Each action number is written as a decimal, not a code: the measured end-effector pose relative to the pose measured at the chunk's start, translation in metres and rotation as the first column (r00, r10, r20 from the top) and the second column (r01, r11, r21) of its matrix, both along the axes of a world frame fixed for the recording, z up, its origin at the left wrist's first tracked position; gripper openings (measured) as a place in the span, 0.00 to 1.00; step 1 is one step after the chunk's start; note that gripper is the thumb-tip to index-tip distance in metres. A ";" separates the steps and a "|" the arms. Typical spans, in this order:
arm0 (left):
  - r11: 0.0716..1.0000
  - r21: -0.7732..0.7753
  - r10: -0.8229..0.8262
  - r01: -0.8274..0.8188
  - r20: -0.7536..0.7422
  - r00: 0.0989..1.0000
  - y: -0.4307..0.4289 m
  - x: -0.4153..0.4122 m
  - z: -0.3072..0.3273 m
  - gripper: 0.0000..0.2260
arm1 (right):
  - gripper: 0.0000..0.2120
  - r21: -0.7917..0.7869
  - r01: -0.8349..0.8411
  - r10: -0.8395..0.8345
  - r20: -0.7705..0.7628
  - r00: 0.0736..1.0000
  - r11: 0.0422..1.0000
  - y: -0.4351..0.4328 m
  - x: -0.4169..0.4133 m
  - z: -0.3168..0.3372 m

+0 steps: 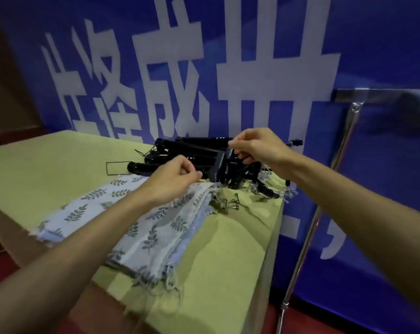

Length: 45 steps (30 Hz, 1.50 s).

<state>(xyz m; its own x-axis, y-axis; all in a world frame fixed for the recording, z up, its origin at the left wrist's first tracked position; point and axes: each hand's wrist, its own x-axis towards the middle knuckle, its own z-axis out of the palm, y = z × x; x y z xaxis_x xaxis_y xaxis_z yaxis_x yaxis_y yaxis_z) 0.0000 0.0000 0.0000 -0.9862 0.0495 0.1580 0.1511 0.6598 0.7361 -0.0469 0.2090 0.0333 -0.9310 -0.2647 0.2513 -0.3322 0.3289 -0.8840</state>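
Bench point(59, 165): covered in a matte yellow-green cloth, creased towards the 5 o'clock corner.

Black hanger pile point(187, 153): lies at the 12 o'clock edge of the bench, against the blue banner point(372, 44). Bars are smooth, tubular and hard-looking. Long axes run roughly 9 to 3 o'clock, ends pointing to 9. A thin wire loop point(117, 168) sticks out at 9 o'clock.

Leaf-print cloth point(156, 225): soft, pale, with grey-green sprigs, folded in layers. Long axis runs from about 7 to 1 o'clock. Frayed fringe at the near end; the far end tucks under the pile.

Left hand point(177, 174): fingers curled, thumb against forefinger, at the cloth's far edge just beside the pile. Cannot tell what it grips.

Right hand point(257, 150): thumb and forefinger pinch the top of a black clip point(229, 155) on the pile, other fingers curled beneath.

Small metal clips point(229, 204) lie loose at 3 o'clock of the cloth. A chrome rail point(307, 237) stands off the bench's 3 o'clock side.
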 end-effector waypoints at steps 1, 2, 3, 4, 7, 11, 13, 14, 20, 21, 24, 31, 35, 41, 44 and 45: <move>0.998 -0.068 -0.007 0.007 0.009 1.000 0.001 0.009 -0.003 0.09 | 0.04 0.018 -0.001 0.001 0.001 1.000 1.000 0.002 0.010 -0.001; 0.991 -0.135 -0.010 0.010 0.001 1.000 0.001 0.016 -0.005 0.09 | 0.05 0.038 0.007 -0.007 -0.005 1.000 0.999 0.003 0.017 -0.002; 0.986 -0.169 -0.003 0.003 0.003 1.000 0.000 0.024 -0.011 0.09 | 0.05 0.067 0.007 -0.007 -0.002 1.000 0.998 0.005 0.027 -0.005; 0.980 -0.200 0.011 -0.007 0.015 1.000 0.000 0.034 -0.017 0.10 | 0.06 0.091 0.011 -0.011 -0.004 1.000 0.996 0.006 0.036 -0.012; 0.967 -0.253 0.053 -0.041 0.042 0.998 -0.004 0.044 -0.031 0.11 | 0.07 0.167 0.020 -0.019 -0.010 1.000 0.986 0.007 0.051 -0.035; 0.966 -0.243 0.096 -0.089 0.015 0.995 -0.004 0.043 -0.044 0.11 | 0.04 0.323 0.104 -0.078 -0.093 0.993 0.941 0.009 0.043 -0.075; 0.983 -0.140 0.116 -0.115 0.001 0.993 0.000 0.041 -0.052 0.08 | 0.02 0.379 0.180 -0.126 -0.164 0.978 0.908 0.007 0.033 -0.095; 0.989 -0.060 0.133 -0.133 0.006 0.991 -0.001 0.041 -0.058 0.07 | 0.03 0.407 0.212 -0.143 -0.194 0.971 0.888 0.005 0.028 -0.105; 0.951 0.242 0.190 -0.190 0.025 0.981 -0.017 0.042 -0.080 0.08 | 0.06 0.411 0.354 -0.217 -0.343 0.914 0.840 -0.007 0.006 -0.134; 0.950 0.246 0.191 -0.192 0.029 0.981 -0.017 0.042 -0.081 0.08 | 0.07 0.421 0.358 -0.218 -0.345 0.913 0.834 -0.008 0.003 -0.135; 0.945 0.273 0.181 -0.180 0.023 0.983 -0.016 0.039 -0.082 0.09 | 0.07 0.453 0.364 -0.195 -0.378 0.905 0.813 -0.012 -0.001 -0.136; 0.958 0.253 0.128 -0.133 0.035 0.991 -0.021 0.033 -0.078 0.12 | 0.08 0.601 0.247 -0.153 -0.204 0.967 0.760 -0.016 -0.001 -0.118; 0.955 0.233 0.202 -0.183 -0.062 0.977 -0.024 0.032 -0.040 0.11 | 0.04 0.337 0.236 -0.208 -0.120 0.971 0.911 -0.004 0.010 -0.096; 0.963 0.087 0.268 -0.254 -0.283 0.921 -0.016 0.028 0.049 0.10 | 0.02 -0.088 0.128 -0.138 -0.121 0.983 0.988 0.000 0.037 -0.044; 0.969 0.026 0.239 -0.246 -0.359 0.902 0.001 0.031 0.081 0.10 | 0.02 -0.171 0.057 -0.086 -0.167 0.982 0.984 -0.003 0.048 -0.015; 0.971 0.012 0.226 -0.240 -0.386 0.894 0.008 0.034 0.091 0.11 | 0.02 -0.201 0.036 -0.073 -0.179 0.981 0.979 -0.004 0.052 -0.006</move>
<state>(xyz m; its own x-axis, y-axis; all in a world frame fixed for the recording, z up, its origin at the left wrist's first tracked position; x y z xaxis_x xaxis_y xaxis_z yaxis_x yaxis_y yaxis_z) 0.0339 0.0077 0.0914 -0.8342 -0.1615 0.5272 0.2548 0.7351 0.6283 0.0050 0.2049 0.0278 -0.8752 -0.1433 0.4621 -0.4821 0.1775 -0.8580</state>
